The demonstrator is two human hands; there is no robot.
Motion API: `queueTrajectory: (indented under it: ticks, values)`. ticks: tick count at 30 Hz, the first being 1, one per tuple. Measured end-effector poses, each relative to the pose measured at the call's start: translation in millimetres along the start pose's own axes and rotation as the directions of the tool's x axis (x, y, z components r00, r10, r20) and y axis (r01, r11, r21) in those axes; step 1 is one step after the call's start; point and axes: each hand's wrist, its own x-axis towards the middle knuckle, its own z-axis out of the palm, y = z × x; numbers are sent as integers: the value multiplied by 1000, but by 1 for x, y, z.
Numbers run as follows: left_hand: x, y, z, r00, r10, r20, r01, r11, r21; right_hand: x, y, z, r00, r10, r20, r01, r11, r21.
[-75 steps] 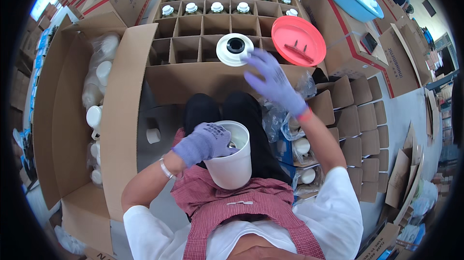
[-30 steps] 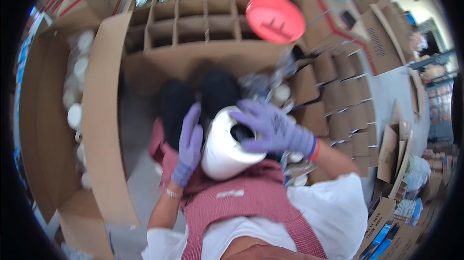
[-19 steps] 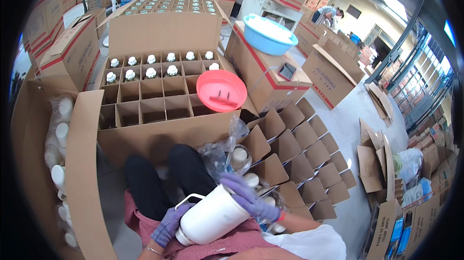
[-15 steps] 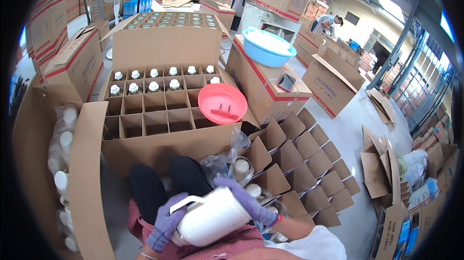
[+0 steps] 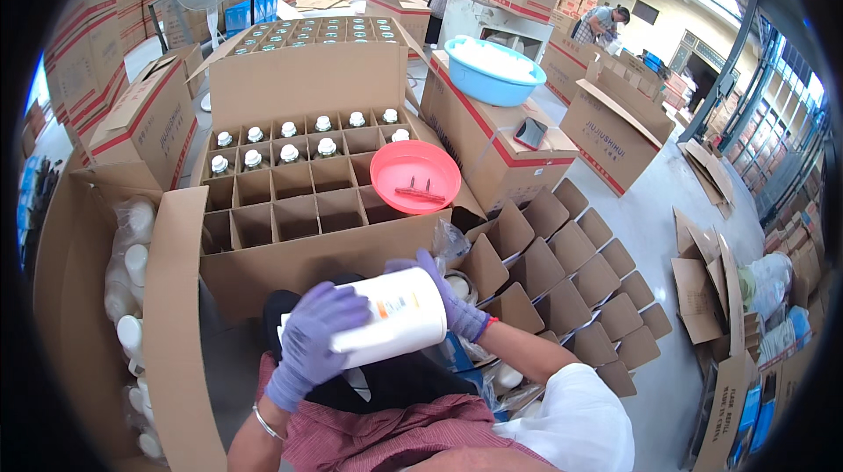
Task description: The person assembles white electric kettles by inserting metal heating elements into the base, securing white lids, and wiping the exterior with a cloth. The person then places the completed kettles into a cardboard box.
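Observation:
A white jug (image 5: 406, 323) lies on its side above my lap, an orange-and-grey label on its wall. My left hand (image 5: 318, 336), in a purple glove, is laid over its left end, fingers a little blurred. Round the right end closes my purple-gloved right hand (image 5: 454, 303). The jug's handle is mostly hidden. Beyond my knees stands a divided carton (image 5: 290, 263) with white-capped bottles in its far compartments. A pink-red bowl (image 5: 397, 172) with small red tools (image 5: 420, 194) rests on its right edge.
To the left, an open carton (image 5: 176, 314) holds wrapped white jugs (image 5: 132, 336). Cardboard dividers (image 5: 562, 296) spread on the right. A blue basin (image 5: 496, 81) and a phone (image 5: 530, 133) sit on a carton behind. Two people work at the back.
The jug has turned so its label shows and its handle no longer does. My left hand has shifted from the handle side onto the jug's body. Both hands moved up slightly.

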Motion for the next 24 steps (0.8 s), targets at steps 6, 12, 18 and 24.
queueTrajectory:
  ticks: [6, 12, 18, 24]
  values:
    - [-12, -21, 12, 900, -401, -172, 313, 868, -385, 2, -27, 47, 887, -391, 244, 461, 738, -493]
    - [-2, -17, -15, 558, -803, 209, 650, 266, -712, 21, -30, 40, 783, -525, 334, 568, 384, -728]
    - [16, -16, -13, 997, -41, -62, 49, 988, 144, 17, -30, 66, 950, -300, 85, 308, 858, -412]
    - [8, -36, -6, 599, -786, 155, 629, 341, -699, 32, -45, 45, 708, -548, 445, 653, 269, -708]
